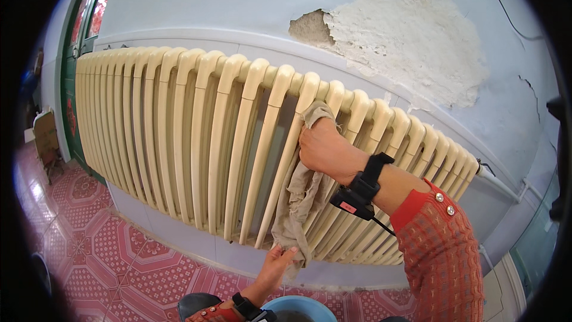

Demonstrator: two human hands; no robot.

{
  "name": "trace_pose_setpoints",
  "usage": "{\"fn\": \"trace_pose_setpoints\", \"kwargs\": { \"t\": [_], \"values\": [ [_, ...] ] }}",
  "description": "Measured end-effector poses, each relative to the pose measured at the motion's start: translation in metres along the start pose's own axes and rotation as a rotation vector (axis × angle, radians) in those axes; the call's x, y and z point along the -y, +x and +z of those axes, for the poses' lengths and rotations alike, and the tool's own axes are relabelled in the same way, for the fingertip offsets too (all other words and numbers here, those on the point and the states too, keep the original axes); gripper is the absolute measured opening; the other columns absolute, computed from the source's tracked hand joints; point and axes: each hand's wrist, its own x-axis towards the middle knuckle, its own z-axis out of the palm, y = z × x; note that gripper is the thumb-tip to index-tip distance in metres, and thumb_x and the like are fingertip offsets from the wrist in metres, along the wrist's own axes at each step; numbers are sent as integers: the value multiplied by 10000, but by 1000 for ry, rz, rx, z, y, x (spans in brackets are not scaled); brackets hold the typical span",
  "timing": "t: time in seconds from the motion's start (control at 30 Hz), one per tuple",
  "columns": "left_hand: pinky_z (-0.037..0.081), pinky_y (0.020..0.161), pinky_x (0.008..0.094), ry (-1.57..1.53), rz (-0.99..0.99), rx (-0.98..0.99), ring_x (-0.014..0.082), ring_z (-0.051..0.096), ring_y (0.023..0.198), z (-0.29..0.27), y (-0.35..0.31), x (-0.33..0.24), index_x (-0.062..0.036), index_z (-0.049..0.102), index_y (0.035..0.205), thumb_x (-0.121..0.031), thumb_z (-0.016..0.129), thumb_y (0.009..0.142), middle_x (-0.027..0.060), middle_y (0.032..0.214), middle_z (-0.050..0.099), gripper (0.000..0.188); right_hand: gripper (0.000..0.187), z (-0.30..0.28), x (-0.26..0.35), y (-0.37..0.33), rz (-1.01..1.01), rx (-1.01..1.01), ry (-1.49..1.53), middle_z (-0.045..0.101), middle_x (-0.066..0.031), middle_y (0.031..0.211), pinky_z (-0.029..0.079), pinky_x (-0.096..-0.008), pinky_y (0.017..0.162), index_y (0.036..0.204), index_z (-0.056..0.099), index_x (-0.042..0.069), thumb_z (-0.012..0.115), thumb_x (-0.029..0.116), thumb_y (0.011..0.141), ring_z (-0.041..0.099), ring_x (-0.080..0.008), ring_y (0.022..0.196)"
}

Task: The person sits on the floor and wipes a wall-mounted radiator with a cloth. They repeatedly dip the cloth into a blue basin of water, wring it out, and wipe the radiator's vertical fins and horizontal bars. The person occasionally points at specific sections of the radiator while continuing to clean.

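A greyish-beige cloth (293, 209) hangs down along the front of a cream radiator (218, 107). My right hand (325, 150) is closed on its upper part, pressed against the radiator's columns near the top. Part of the cloth shows above that hand, wrapped over a column. Lower down, my left hand (275, 267) pinches the cloth's bottom end between thumb and fingers. Both wrists wear black straps with small devices.
Below my left hand stands a blue basin (301, 307) with dark water. Pink patterned tiles (137, 262) cover the floor. A pipe (499, 185) leaves the radiator's right end. Plaster (411, 42) is peeling on the wall. A green door (71, 107) and a chair (46, 137) are at left.
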Motion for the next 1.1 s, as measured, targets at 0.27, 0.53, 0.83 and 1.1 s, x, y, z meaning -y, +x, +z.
{"fn": "trace_pose_setpoints", "kwargs": {
  "t": [0.27,0.53,0.83,1.1],
  "values": [
    [497,855,385,-1,-31,-21,126,596,982,1,-1,2,-109,614,1076,-117,597,946,-6,1055,644,131,160,15,-5,35,-28,459,213,712,-61,949,487,-346,725,839,753,115,720,117,683,629,-225,906],
    [488,856,367,-22,-42,-7,140,610,998,2,0,4,-101,608,1114,-124,596,944,2,1083,658,171,307,27,0,43,124,454,230,709,-51,1065,462,-337,896,968,754,142,565,208,736,624,-217,1071],
    [494,838,362,30,-118,-26,158,623,956,-16,5,16,-92,611,1075,-150,594,943,26,1055,666,146,151,30,95,5,-211,190,650,694,-84,840,516,-387,737,808,711,78,595,92,712,647,-298,890],
    [512,778,331,222,-369,-57,157,622,897,-8,-10,9,-56,613,1096,-201,664,900,39,1025,651,249,274,9,156,-68,179,-166,1197,638,-125,910,518,-410,719,1046,580,77,558,34,776,637,-335,852]
  ]
}}
